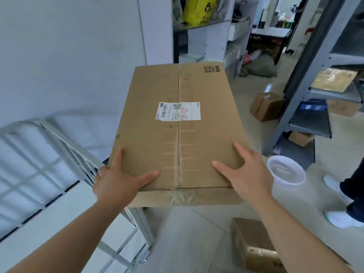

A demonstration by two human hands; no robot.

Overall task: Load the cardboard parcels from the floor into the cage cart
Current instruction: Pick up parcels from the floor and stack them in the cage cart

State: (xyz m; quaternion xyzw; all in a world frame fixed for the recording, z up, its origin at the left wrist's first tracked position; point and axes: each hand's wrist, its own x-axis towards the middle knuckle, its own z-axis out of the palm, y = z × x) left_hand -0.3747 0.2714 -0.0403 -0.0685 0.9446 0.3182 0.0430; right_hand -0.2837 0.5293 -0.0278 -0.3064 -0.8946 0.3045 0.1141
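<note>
Item: large cardboard parcel [177,123], held off the floor, just right of the cage cart [65,154].
Grip: left hand [116,184] and right hand [246,174] clamp its near corners, thumbs on top; fingers below hidden.
Method: we keep it level, swing left over cart rail, lower flat.
Smaller parcel [254,247] waits on floor, right of cart.

Matt brown cardboard parcel [178,127] with glossy tape, pale painted metal cage cart [65,146], glossy floor tiles [183,233].

Both forearms are bare, with no sleeves, gloves, rings or watch on the left hand [116,182] or right hand [249,175].
</note>
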